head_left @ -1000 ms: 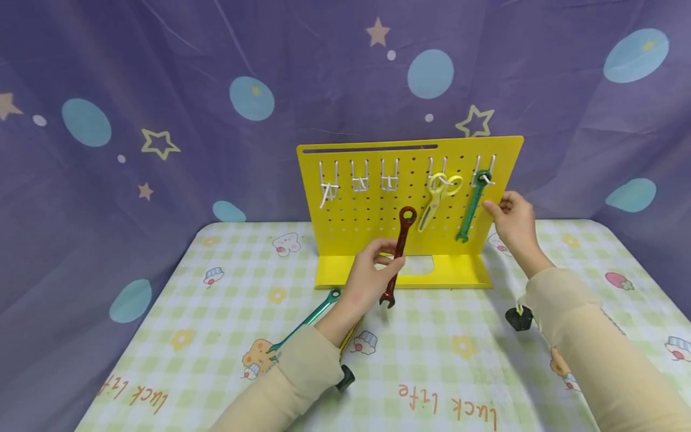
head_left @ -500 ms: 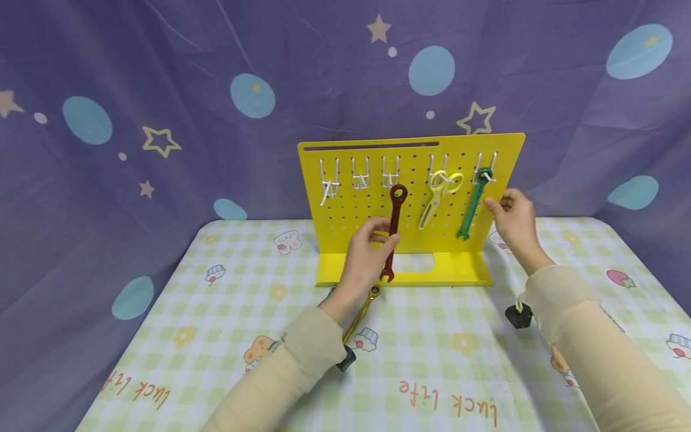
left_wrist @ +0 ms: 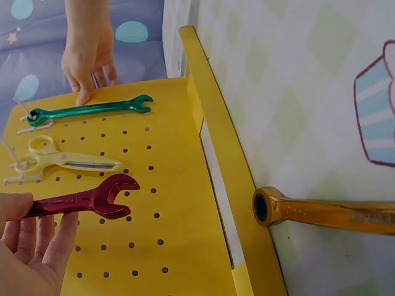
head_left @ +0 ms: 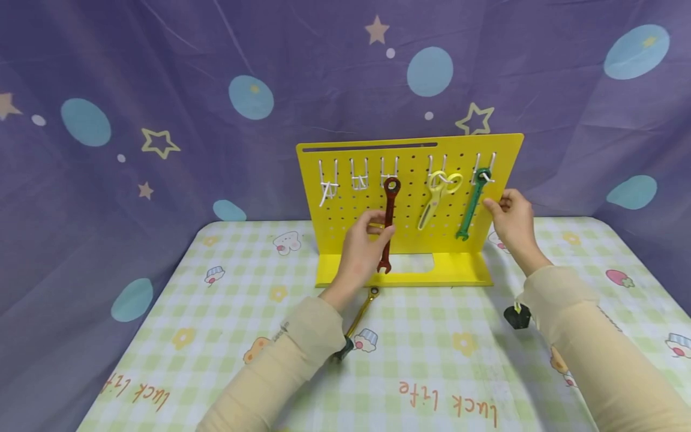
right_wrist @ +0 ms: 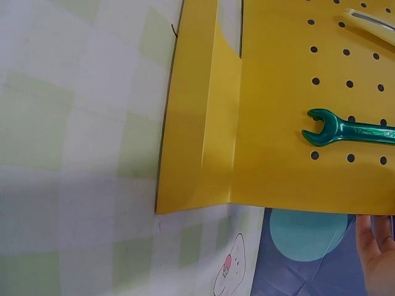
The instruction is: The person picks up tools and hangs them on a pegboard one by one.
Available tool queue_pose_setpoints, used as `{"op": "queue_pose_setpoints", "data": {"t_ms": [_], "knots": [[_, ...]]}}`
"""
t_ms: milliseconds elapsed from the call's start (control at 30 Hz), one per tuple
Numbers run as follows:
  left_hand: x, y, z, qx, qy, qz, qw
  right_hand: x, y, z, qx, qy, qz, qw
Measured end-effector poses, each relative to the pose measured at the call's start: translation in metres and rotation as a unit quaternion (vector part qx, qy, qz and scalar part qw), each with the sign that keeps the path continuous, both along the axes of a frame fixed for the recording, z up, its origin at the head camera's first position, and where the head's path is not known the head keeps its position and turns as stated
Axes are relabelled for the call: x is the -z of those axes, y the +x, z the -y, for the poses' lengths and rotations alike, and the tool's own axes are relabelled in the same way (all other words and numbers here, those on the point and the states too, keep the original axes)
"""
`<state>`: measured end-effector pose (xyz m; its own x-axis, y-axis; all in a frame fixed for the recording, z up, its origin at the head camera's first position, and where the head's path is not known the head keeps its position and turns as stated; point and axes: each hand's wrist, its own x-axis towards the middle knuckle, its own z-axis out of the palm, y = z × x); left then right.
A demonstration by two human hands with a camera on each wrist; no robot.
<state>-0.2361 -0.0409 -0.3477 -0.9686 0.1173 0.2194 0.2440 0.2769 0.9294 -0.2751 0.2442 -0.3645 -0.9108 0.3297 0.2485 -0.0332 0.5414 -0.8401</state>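
My left hand point(head_left: 361, 252) pinches a dark red combination wrench point(head_left: 390, 210) by its shaft, ring end up and open end down. The ring overlaps the third white hook from the left on the yellow pegboard point(head_left: 421, 240). In the left wrist view, the red open end point(left_wrist: 114, 197) points towards the board's base. My right hand point(head_left: 515, 225) grips the board's right edge, thumb in front and fingers behind. Beside that thumb a green wrench point(head_left: 472, 210) hangs on the rightmost hook. Pale yellow scissors point(head_left: 436, 195) hang on the hook to its left.
Two hooks at the board's left carry nothing. A gold wrench point(head_left: 360, 315) lies on the checked tablecloth point(head_left: 432, 336), its ring end near the base lip, partly behind my left forearm. A small black block point(head_left: 517, 317) shows by my right sleeve.
My left hand has raised the red wrench and brought it leftwards to the third hook. My left forearm now covers the teal wrench on the table. The right hand has stayed put.
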Motion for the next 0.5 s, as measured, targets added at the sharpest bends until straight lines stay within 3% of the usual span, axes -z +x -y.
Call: {"op": "queue_pose_setpoints", "data": {"t_ms": [500], "knots": [[0.004, -0.019, -0.009, -0.038, -0.023, -0.010, 0.9990, 0.001, -0.001, -0.001, 0.005, 0.003, -0.002, 1.0000]]}}
